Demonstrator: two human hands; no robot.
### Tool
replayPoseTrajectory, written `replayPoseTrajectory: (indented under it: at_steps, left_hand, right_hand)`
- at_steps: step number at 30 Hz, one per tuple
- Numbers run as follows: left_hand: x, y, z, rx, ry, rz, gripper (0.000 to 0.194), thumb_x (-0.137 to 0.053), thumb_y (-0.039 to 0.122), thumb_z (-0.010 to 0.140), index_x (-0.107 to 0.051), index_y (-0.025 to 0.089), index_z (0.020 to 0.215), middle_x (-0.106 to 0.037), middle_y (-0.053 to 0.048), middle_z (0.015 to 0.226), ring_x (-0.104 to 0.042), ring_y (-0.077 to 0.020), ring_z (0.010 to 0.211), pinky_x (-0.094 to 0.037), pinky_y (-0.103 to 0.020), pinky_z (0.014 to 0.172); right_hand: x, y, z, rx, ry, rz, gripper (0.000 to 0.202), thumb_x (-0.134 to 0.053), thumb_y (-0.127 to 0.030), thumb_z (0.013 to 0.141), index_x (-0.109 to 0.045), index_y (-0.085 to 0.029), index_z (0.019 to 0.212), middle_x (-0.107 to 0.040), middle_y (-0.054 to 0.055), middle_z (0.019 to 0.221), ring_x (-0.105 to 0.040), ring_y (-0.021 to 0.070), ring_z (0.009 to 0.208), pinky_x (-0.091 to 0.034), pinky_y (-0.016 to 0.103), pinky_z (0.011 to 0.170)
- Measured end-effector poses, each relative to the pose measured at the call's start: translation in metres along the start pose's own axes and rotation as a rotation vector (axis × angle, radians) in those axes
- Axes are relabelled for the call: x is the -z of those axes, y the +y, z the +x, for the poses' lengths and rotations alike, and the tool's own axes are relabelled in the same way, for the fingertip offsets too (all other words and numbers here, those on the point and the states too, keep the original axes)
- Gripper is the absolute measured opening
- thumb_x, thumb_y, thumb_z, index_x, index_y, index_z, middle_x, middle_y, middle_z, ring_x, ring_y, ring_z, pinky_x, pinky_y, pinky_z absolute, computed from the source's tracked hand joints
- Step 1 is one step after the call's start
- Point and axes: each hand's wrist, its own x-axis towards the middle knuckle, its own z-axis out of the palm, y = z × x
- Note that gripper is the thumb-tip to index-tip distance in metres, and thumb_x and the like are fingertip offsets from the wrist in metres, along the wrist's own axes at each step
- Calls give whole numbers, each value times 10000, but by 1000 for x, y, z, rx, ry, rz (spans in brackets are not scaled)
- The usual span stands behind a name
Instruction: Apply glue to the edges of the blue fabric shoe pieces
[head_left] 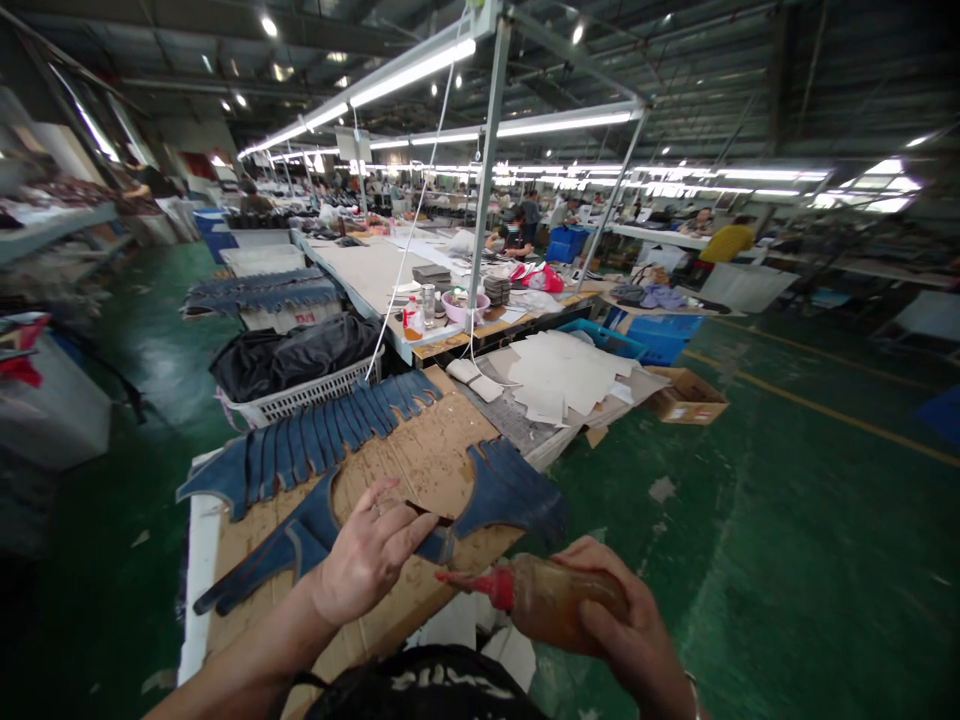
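Observation:
My right hand [626, 610] is wrapped around a squeeze bottle [559, 600] with a red nozzle and a yellowish-brown, glue-like content. The bottle lies nearly level, its tip pointing left, close to a blue leather-like piece [435, 546]. My left hand [371, 550] is closed at that piece, thumb and fingers at its narrow part beside a dark strip [429, 512]; the exact grip is partly hidden. More blue cut pieces [514, 490] lie to the right of my fingers and to the left [262, 560]. A row of overlapping blue pieces [315, 435] runs along the far side of the cardboard [412, 450].
Pale sheets [570, 370] cover the adjoining board. Behind the cardboard stands a white basket [300, 400] with black material. A long worktable [360, 270] carries a pink bowl [455, 305] and bottles. A metal post [489, 170] rises there. An open carton [688, 395] sits on the green floor.

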Motion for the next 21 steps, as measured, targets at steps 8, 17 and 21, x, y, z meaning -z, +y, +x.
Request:
replayPoseTrajectory:
  at_steps: [8,17,21]
  left_hand:
    - [-2,-3,0,15,-30,-24,391,-393,54,882,-544,186,1218,-673,-12,806,-611,-138,740,-299,-462,1081]
    - [-5,-10,0,26,-55,-8,396,-388,50,881,-556,186,1213,-671,-13,798,-617,-137,729,-286,-494,1100]
    - [-6,-12,1,37,-92,-1,399,-385,57,886,-542,185,1230,-670,-14,799,-623,-142,740,-290,-509,1101]
  right_hand:
    - [0,14,9,-35,96,-41,290,-678,-485,729,-696,-232,868,-675,66,879,-646,252,812,-541,329,679]
    - [-6,25,15,-74,71,35,293,-683,-488,719,-693,-234,864,-666,59,873,-634,247,824,-528,327,705]
    - [-11,24,12,-105,-48,67,393,-659,-577,700,-694,-212,841,-641,66,832,-617,241,753,-515,328,640]
